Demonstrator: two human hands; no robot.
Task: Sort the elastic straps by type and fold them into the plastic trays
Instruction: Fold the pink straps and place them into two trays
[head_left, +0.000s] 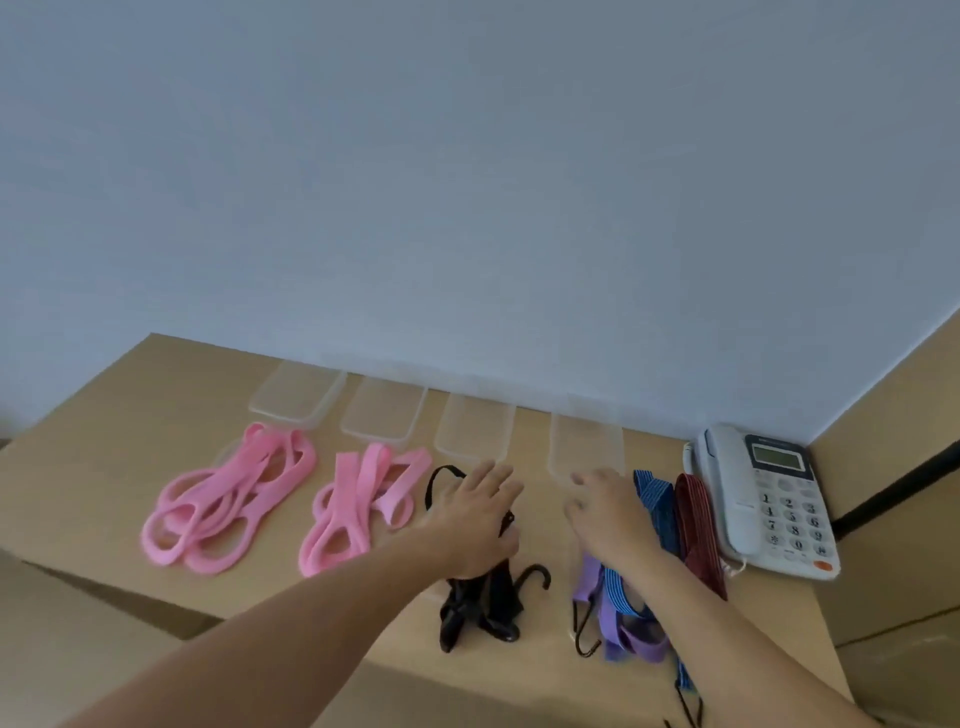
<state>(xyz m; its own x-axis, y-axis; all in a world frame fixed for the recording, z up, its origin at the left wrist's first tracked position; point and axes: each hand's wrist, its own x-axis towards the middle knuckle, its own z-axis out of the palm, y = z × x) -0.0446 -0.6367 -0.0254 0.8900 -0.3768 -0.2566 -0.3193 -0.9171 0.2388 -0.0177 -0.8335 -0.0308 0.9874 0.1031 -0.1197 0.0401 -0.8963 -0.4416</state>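
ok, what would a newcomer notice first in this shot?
Two bright pink strap piles at the left stand out most. In the middle both hands reach forward, the left hand over a black strap bundle, the right hand above purple, blue and red straps. Four empty clear trays line the back; a white phone sits far right.

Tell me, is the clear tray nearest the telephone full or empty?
Empty. The clear tray shows only its bare bottom; the blue strap and red strap lie beside it on the table.
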